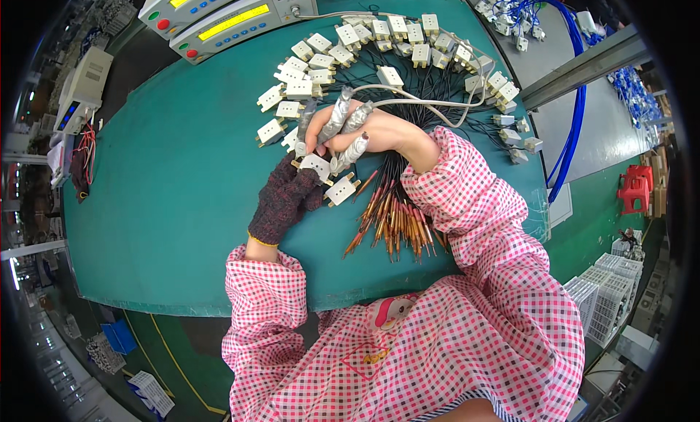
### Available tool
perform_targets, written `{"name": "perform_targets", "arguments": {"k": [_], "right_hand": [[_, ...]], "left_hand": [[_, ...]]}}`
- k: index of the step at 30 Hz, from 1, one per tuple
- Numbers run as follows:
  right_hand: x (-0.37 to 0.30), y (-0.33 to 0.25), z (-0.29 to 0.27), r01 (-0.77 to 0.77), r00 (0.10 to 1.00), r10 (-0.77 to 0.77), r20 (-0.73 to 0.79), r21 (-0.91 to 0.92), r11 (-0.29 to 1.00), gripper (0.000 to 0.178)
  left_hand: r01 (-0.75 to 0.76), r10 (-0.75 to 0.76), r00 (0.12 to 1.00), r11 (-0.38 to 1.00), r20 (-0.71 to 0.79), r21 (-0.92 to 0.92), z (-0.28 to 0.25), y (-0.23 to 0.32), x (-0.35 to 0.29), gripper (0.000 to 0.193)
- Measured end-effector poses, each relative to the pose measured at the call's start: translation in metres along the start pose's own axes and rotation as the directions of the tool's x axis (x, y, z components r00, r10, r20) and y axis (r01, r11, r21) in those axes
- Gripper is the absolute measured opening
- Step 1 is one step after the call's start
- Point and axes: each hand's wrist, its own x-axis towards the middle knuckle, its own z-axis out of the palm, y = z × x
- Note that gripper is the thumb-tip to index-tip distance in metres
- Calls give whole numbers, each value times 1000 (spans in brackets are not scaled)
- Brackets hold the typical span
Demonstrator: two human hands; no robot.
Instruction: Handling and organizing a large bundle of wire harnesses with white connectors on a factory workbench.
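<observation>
The left hand (284, 194) is covered by a rough, matt knitted glove (271, 212). Smooth plastic is seen on the white plugs (340, 192), metal on their pins (356, 183). The sleeves (264, 294) are made of cloth. A smooth, faintly glossy finish is shown by the tabletop (175, 225).

On the green counter (168, 225), the dark-gloved left hand (283, 197) grips a white block (316, 167) – the right hand (383, 133) holds silver-wrapped cable ends (338, 116) close beside it. Other white blocks (300, 90) arc around copper-coloured wire tips (401, 227) – two stacked instruments (237, 30) behind.
</observation>
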Motion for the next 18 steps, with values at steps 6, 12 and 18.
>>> {"name": "perform_targets", "arguments": {"k": [6, 12, 18], "right_hand": [[3, -2, 2, 20, 1000, -21, -20, -29, 999, 27], [-2, -21, 5, -171, 984, 171, -45, 11, 985, 26], [-1, -8, 4, -93, 994, 93, -62, -1, 996, 24]], "left_hand": [[-16, 16, 1000, 999, -2, -37, -1, -1, 0, 59], [14, -14, 999, 1000, -46, 17, 2, 2, 0, 57], [-21, 20, 1000, 999, -22, -24, 5, 3, 1, 57]]}}
